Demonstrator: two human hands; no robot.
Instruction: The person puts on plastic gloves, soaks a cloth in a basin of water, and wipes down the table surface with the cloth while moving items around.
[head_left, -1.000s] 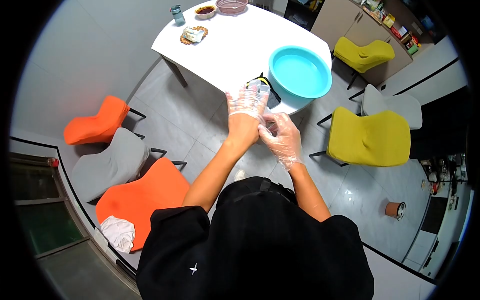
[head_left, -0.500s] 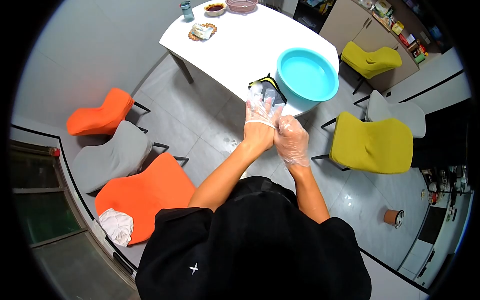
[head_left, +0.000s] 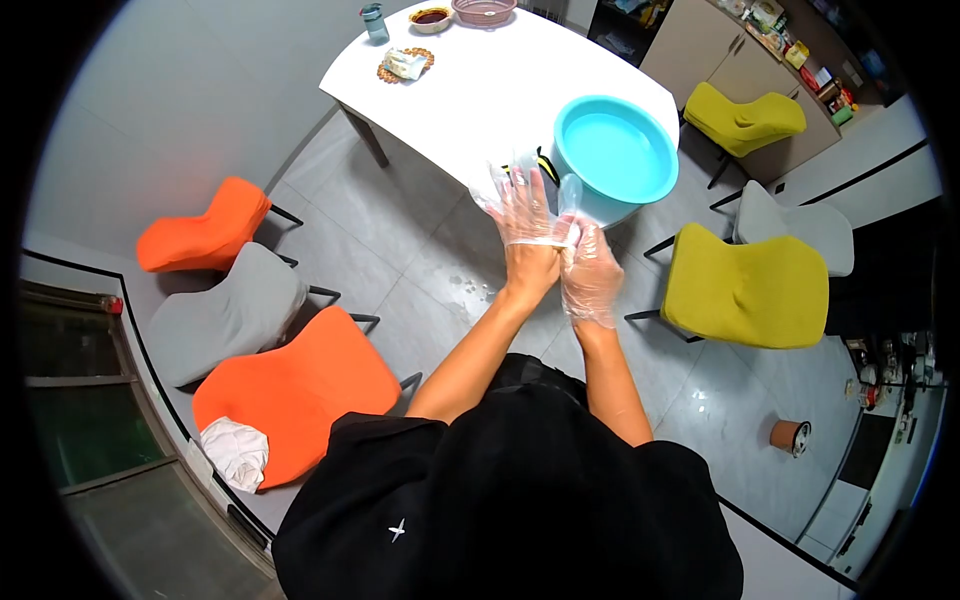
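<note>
My left hand (head_left: 527,222) has its fingers spread inside a clear plastic disposable glove (head_left: 487,188), with the glove's cuff lying across the back of the hand. At that cuff, my right hand (head_left: 592,278) is closed in a pinch on the plastic near the left thumb side. A wrinkled clear glove covers the right hand too, down to the wrist. Partly hidden behind the left fingers, a black and yellow item (head_left: 546,166) lies at the table edge. The turquoise basin (head_left: 615,150) stands just beyond both hands.
On the white table (head_left: 470,100) are a bottle (head_left: 375,24), a bowl of dark liquid (head_left: 430,20), a pinkish basket (head_left: 484,11) and a packet (head_left: 404,64) on a round beaded mat. Orange chairs (head_left: 300,390) stand left; yellow-green chairs (head_left: 745,290) stand right.
The left fingers have spread apart and the hand has turned flatter. My right hand has shifted slightly right, drawing the left glove's cuff sideways. More of the black and yellow item is covered.
</note>
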